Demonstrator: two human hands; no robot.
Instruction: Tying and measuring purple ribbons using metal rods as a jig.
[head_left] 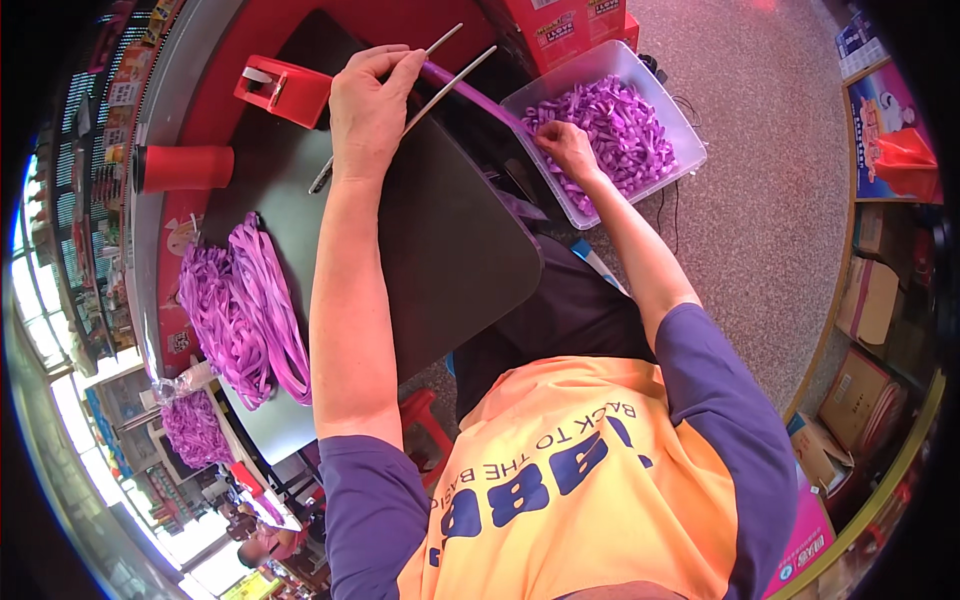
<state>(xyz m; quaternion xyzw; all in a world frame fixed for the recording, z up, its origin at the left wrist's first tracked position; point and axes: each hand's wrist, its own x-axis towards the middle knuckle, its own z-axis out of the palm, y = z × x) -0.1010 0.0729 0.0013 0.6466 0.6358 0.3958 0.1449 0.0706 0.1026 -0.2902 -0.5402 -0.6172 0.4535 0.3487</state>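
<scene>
My left hand is closed over the dark table, holding a tool with two thin metal prongs, perhaps long tweezers. A purple ribbon stretches from beside its fingertips to my right hand. Those right fingers are pinched on the ribbon's other end, over the near left part of a translucent plastic bin. Inside the bin lies a heap of folded or knotted purple ribbon pieces. Whether the left fingers pinch the ribbon as well as the tool is hard to make out.
On the dark table are a red tape dispenser, a red cylindrical cup and bundles of long purple ribbon. Red boxes stand behind the bin. A red stool is partly under the table; cardboard boxes line the right.
</scene>
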